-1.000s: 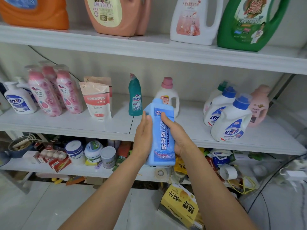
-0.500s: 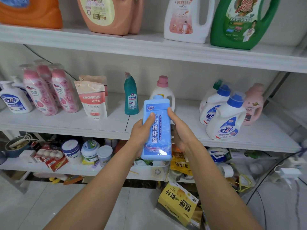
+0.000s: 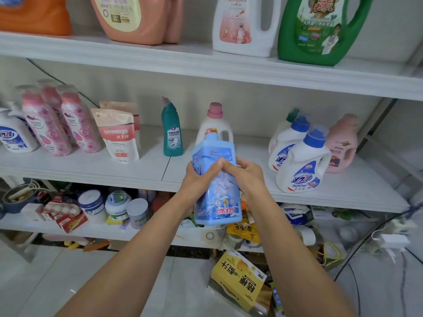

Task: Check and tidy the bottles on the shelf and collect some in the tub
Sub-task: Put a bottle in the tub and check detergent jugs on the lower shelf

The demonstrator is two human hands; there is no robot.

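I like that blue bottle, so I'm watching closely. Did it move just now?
Yes. The blue bottle turned to show another side and shifted a little right; it is now straight in front of the pink-capped bottle.

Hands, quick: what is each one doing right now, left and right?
Left hand: fingers curled round the light blue bottle, holding it.
Right hand: grips the same bottle from the other side.

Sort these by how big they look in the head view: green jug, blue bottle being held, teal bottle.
1. green jug, its top cut off
2. blue bottle, nearest the camera, so true rank unsure
3. teal bottle
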